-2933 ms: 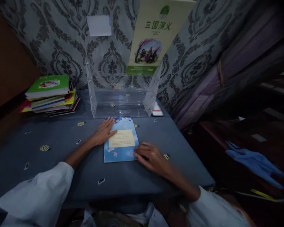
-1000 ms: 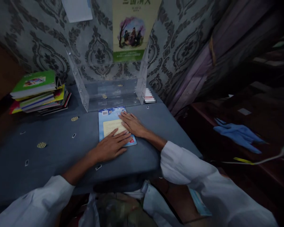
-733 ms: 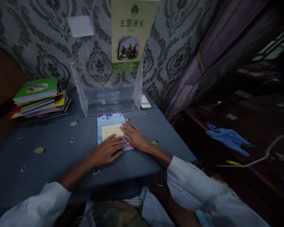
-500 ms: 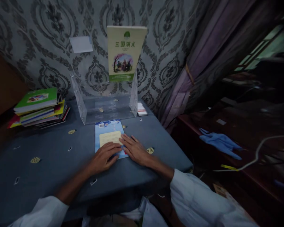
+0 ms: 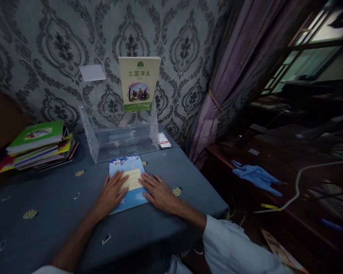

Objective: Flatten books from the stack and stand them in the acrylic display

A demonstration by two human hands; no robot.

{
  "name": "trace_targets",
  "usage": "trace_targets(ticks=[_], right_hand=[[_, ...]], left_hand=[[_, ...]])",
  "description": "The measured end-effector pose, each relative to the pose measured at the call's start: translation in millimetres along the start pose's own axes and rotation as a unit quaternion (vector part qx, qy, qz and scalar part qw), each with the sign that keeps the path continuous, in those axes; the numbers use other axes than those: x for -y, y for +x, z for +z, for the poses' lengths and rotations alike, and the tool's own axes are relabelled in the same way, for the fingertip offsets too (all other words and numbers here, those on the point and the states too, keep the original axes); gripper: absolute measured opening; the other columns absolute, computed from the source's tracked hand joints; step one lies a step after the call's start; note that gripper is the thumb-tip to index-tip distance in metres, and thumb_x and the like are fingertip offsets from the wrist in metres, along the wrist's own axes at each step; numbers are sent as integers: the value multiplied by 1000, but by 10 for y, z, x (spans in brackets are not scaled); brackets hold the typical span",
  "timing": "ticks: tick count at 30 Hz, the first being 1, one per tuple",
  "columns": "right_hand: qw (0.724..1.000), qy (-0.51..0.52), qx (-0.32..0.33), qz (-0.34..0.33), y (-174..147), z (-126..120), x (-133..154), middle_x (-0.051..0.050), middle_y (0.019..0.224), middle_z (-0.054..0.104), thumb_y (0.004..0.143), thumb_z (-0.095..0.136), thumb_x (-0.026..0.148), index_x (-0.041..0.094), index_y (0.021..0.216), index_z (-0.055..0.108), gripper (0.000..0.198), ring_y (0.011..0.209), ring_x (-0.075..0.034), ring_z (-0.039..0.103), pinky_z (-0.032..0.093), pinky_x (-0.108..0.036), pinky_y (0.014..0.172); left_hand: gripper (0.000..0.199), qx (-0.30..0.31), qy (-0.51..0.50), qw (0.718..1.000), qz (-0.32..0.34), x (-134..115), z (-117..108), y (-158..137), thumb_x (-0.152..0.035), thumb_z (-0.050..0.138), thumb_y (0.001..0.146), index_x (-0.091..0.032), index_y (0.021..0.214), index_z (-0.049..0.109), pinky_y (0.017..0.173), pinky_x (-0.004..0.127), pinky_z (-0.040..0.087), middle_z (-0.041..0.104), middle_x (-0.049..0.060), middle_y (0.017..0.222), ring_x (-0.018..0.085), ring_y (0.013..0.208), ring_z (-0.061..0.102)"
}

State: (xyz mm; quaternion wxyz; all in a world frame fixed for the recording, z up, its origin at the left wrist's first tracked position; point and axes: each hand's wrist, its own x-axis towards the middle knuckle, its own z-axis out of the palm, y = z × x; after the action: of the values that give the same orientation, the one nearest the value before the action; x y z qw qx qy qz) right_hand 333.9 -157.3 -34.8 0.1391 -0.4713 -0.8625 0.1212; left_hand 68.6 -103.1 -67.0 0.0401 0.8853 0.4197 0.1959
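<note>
A blue book (image 5: 138, 196) with a pale yellow panel and barcodes lies flat on the dark blue tablecloth. My left hand (image 5: 112, 193) rests on its left side, fingers stretched out. Across the book's right edge lies my right hand (image 5: 159, 192), flat with fingers spread. Just beyond the book stands a clear plastic rack (image 5: 121, 148). Upright at the rack's upper right is a cream and green book (image 5: 139, 84) with a picture of seated figures on its cover.
A stack of books (image 5: 37, 142) sits at the table's left. A white card (image 5: 92, 72) is at the rack's upper left. To the right, a dark red surface holds a blue glove (image 5: 255, 177) and a white cable (image 5: 298, 179). A purple curtain (image 5: 214, 99) hangs behind.
My left hand has slid left across the book, away from my right hand, baring more of the cover. The camera view has tilted up and shifted right.
</note>
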Motion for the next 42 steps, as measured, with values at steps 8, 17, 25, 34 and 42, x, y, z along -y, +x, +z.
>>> trace_targets(ticks=[8, 17, 25, 34, 42], right_hand=[[1000, 2, -3, -4, -67, -31, 58, -16, 161, 37, 104, 46, 33, 15, 153, 41, 52, 152, -27, 30, 24, -55, 124], [1000, 11, 4, -13, -467, -23, 230, -14, 162, 37, 103, 48, 36, 20, 155, 39, 55, 152, -27, 30, 24, -57, 124], [997, 15, 16, -73, -1002, 81, 279, -21, 162, 33, 89, 57, 70, 17, 160, 27, 93, 153, -33, 26, 20, -62, 123], [998, -10, -8, -59, -1181, 286, 295, -15, 159, 41, 94, 57, 26, 24, 156, 37, 65, 149, -31, 36, 30, -59, 120], [996, -3, -37, -78, -1171, 236, 276, -15, 153, 51, 96, 55, 24, 25, 149, 49, 54, 143, -30, 44, 35, -57, 117]], left_hand=[[56, -20, 63, 998, 2, 69, 126, -75, -49, 35, 105, -22, 154, 40, 118, 57, 32, 34, 16, 162, 32, 153, 24], [56, -12, 67, 998, 9, -246, 123, -404, -45, 34, 106, -21, 156, 38, 118, 58, 31, 30, 18, 164, 34, 154, 22], [57, -28, 80, 996, 8, -672, 178, -842, -43, 38, 105, -23, 158, 33, 117, 57, 34, 26, 17, 165, 34, 154, 22], [105, 100, 19, 990, 100, -726, -196, -1200, -72, 59, 85, -31, 163, 1, 117, 59, 32, 13, 15, 168, 40, 154, 18], [118, 139, 63, 980, 125, -604, -74, -1406, -55, 77, 75, -32, 162, 1, 117, 59, 34, 19, 13, 166, 42, 150, 29]])
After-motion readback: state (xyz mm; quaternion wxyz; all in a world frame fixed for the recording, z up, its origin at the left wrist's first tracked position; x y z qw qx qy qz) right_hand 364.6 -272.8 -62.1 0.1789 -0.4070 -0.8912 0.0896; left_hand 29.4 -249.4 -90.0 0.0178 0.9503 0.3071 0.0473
